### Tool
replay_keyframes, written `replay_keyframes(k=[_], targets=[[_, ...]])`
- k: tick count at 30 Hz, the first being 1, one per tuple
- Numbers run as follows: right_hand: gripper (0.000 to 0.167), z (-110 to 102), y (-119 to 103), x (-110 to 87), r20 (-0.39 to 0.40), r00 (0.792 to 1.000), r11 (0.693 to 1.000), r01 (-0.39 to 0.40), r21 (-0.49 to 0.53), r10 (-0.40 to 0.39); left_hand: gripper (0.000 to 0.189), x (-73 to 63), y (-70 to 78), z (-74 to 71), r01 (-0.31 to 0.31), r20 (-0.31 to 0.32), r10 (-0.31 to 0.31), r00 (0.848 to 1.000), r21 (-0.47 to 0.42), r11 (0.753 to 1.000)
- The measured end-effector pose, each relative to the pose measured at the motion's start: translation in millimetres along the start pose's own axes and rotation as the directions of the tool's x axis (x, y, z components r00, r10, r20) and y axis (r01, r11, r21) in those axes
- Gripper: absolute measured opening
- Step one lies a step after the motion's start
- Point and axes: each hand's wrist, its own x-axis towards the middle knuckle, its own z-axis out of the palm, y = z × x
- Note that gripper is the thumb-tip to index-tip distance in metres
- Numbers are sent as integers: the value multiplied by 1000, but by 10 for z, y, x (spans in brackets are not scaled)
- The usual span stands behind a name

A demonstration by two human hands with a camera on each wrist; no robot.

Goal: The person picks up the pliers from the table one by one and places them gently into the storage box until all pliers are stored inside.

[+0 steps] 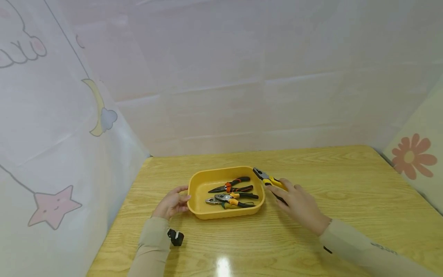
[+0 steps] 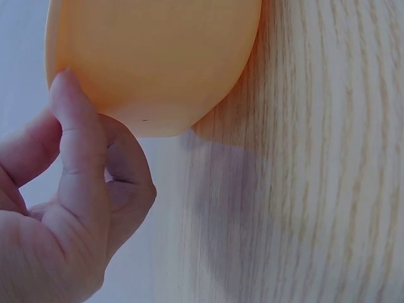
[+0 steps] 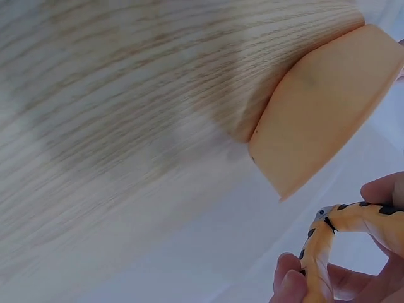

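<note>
A yellow plastic tray (image 1: 200,184) stands on the wooden table. Inside it lie several pliers: long-nose pliers (image 1: 231,187) with black and red handles, combination pliers (image 1: 235,199) with yellow and black handles, and another pair (image 1: 212,201) partly hidden beneath those. My left hand (image 1: 174,204) pinches the tray's left end, thumb over the rim and fingers against the outer wall. Just beyond the tray's right rim, my right hand (image 1: 299,204) grips yellow-and-black pliers (image 1: 264,176) by the handles, their jaws pointing up and left. In the right wrist view the pliers' handles (image 3: 322,252) are spread apart.
The wooden table (image 1: 339,184) extends around the tray on every side. Behind it hangs a pale cloth backdrop (image 1: 242,96), and a printed side sheet (image 1: 69,154) borders the left. A small black device (image 1: 175,237) is at the left wrist.
</note>
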Motion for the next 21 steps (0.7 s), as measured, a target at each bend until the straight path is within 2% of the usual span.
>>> replay_keyframes(k=[7, 21], targets=[[39, 44, -39, 63, -29, 998, 998, 56, -5, -56, 54, -13, -1, 9, 3, -6, -3, 1000, 4, 1000], [40, 68, -107, 191, -17, 991, 991, 129, -18, -130, 54, -31, 13, 14, -6, 5, 6, 1000, 1, 1000]])
